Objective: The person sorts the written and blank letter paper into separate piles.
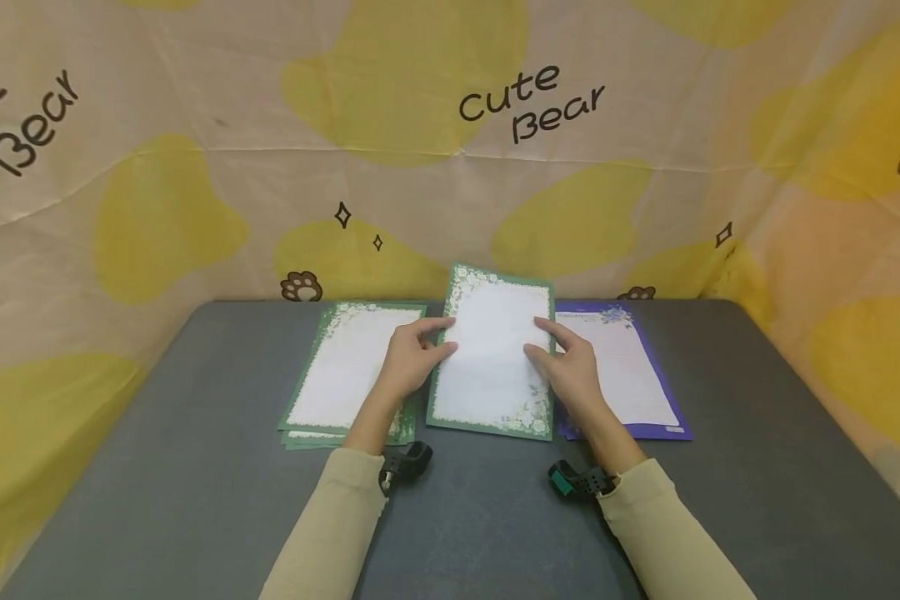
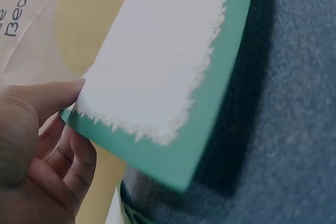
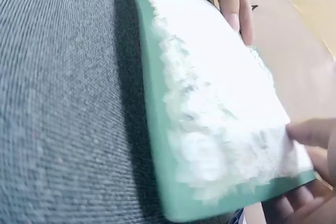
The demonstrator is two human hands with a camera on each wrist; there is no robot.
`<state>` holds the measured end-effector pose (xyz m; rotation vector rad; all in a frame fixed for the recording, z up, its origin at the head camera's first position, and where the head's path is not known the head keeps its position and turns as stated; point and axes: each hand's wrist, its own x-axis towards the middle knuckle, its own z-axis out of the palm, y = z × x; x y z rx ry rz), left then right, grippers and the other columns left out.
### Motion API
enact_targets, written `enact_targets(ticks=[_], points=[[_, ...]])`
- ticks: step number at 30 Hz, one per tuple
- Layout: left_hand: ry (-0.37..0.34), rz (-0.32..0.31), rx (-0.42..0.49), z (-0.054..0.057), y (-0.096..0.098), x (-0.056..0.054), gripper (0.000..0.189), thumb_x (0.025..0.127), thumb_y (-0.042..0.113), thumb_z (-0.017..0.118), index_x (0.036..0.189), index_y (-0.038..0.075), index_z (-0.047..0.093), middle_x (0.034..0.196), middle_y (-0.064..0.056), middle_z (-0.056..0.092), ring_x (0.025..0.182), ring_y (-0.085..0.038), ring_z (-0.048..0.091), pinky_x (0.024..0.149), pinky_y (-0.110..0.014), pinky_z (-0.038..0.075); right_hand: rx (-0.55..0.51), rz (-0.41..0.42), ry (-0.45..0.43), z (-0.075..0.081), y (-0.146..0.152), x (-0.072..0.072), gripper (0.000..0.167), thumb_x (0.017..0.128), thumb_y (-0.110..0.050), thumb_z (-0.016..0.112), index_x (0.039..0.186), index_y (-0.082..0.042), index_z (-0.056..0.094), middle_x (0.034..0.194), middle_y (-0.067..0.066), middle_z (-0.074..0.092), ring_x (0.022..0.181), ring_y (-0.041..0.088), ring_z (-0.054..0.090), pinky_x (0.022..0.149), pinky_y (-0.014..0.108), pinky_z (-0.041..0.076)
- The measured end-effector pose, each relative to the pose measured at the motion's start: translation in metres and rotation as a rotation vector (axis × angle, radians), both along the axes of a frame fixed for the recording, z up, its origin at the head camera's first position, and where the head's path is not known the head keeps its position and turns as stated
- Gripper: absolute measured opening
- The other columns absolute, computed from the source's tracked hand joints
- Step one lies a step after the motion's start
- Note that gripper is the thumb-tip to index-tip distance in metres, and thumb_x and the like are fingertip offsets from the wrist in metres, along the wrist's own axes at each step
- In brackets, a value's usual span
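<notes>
A sheet of green-bordered stationery paper (image 1: 491,358) with white flowers in two corners is held up off the table, slightly tilted. My left hand (image 1: 414,354) pinches its left edge, thumb on the printed face and fingers behind, as the left wrist view shows with the left hand (image 2: 50,145) at the green border (image 2: 157,169). On the opposite edge my right hand (image 1: 570,367) pinches the same way; in the right wrist view the right hand's thumb (image 3: 310,131) presses the white face near the flowered corner (image 3: 205,161).
Left of the held sheet lies a loose stack of green-bordered papers (image 1: 345,367), partly behind my left arm. To the right is a purple-bordered paper (image 1: 622,367), partly covered by my right hand. All lie on a dark grey table (image 1: 480,525) before a patterned cloth backdrop (image 1: 420,125).
</notes>
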<state>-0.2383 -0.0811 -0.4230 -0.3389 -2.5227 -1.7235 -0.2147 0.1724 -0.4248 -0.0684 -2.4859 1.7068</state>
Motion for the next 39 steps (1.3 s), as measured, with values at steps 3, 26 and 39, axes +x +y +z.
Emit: enact_targets(ticks=[3, 26, 39], points=[[0.007, 0.002, -0.020, 0.001, -0.001, 0.000, 0.040, 0.091, 0.012, 0.075, 0.131, 0.016, 0.069, 0.118, -0.007, 0.070, 0.054, -0.012, 0.042, 0.053, -0.024, 0.040, -0.006, -0.046, -0.017, -0.001, 0.001, 0.002, 0.053, 0.093, -0.018, 0.072, 0.144, -0.015, 0.058, 0.152, 0.011, 0.053, 0.051, 0.001, 0.051, 0.059, 0.022, 0.047], [0.073, 0.079, -0.355, 0.025, -0.090, 0.009, 0.045, 0.095, 0.013, 0.070, 0.139, 0.011, 0.062, 0.146, -0.014, 0.058, 0.085, -0.025, 0.056, 0.064, -0.029, 0.047, -0.047, 0.191, -0.031, 0.020, -0.067, 0.001, 0.052, 0.091, -0.006, 0.071, 0.142, -0.014, 0.059, 0.055, 0.003, 0.057, 0.062, 0.036, 0.070, 0.050, 0.025, 0.047], [0.015, 0.091, -0.674, 0.018, -0.141, 0.000, 0.044, 0.096, 0.012, 0.065, 0.140, 0.005, 0.060, 0.146, -0.024, 0.055, 0.105, -0.038, 0.064, 0.088, -0.052, 0.052, 0.117, 0.320, -0.122, 0.007, -0.132, -0.016, 0.062, 0.089, -0.005, 0.071, 0.148, -0.013, 0.053, 0.052, 0.006, 0.060, 0.056, 0.020, 0.070, 0.056, 0.026, 0.055]])
